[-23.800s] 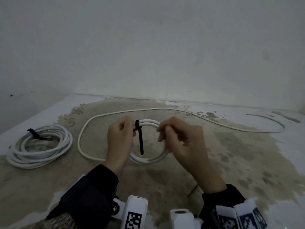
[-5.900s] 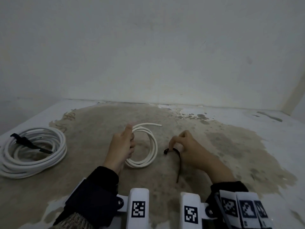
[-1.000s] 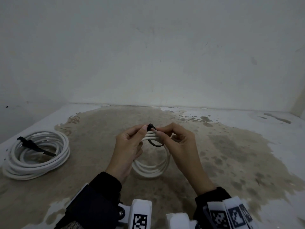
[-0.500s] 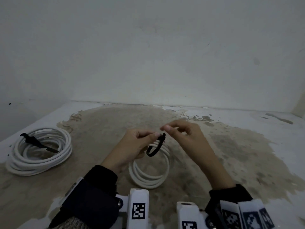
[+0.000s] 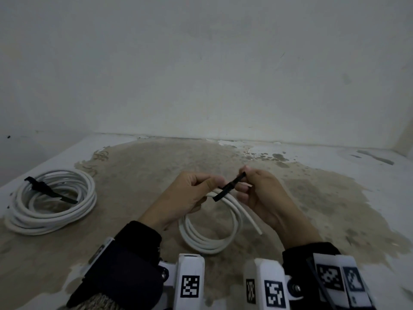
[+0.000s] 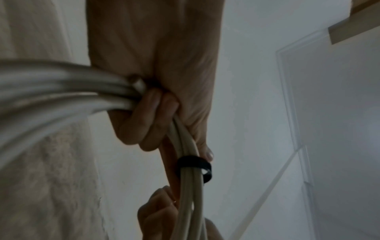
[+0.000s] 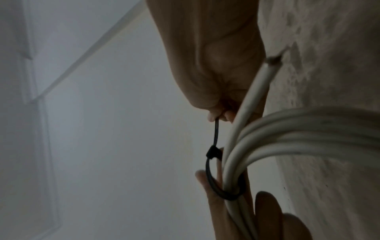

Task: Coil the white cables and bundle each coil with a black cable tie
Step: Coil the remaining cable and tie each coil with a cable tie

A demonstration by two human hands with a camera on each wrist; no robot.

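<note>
A small coil of white cable (image 5: 210, 240) hangs from my left hand (image 5: 190, 193), whose fingers curl round its top strands (image 6: 185, 146). A black cable tie (image 5: 228, 189) loops round those strands (image 7: 226, 194); the loop is still loose on one side. My right hand (image 5: 257, 189) pinches the tie's free tail (image 7: 216, 129) and holds it taut, up and to the right. One cut cable end (image 5: 257, 229) sticks out below my right hand, also seen as the cut cable end (image 7: 273, 60) in the right wrist view.
A bigger white coil (image 5: 51, 204), bound with its own black tie (image 5: 49, 191), lies on the floor at the left. The floor (image 5: 156, 166) is stained concrete. A pale wall (image 5: 201, 74) rises close behind.
The tie's tail has passed through its head and my right hand has drawn it out, shrinking the loop round the strands. The coil now hangs a little lower and nearer.
</note>
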